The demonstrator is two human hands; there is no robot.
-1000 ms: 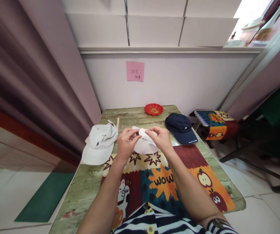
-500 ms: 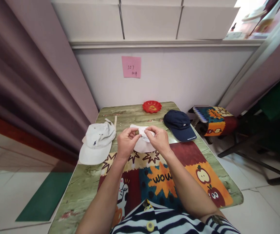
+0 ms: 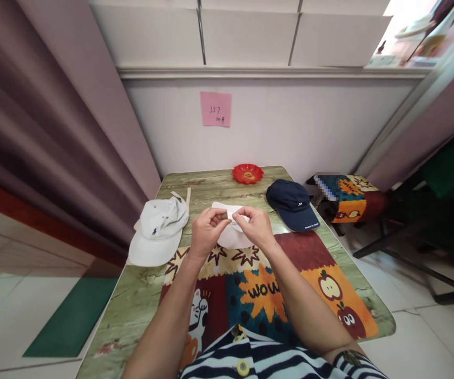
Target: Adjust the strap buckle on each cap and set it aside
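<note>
Left hand (image 3: 204, 231) and right hand (image 3: 260, 228) close together, fingers (image 3: 215, 212) curled, thumbs (image 3: 222, 225) inward

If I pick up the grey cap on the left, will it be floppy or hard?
The grey cap would probably flop, since its crown looks creased. Its brim seems stiffer, keeping a smooth curve. The strap might dangle, because its end sticks out loose.

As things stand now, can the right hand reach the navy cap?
Probably yes: the navy cap lies beside the right hand, with nothing visible between them, though that hand is busy with the middle cap.
</note>
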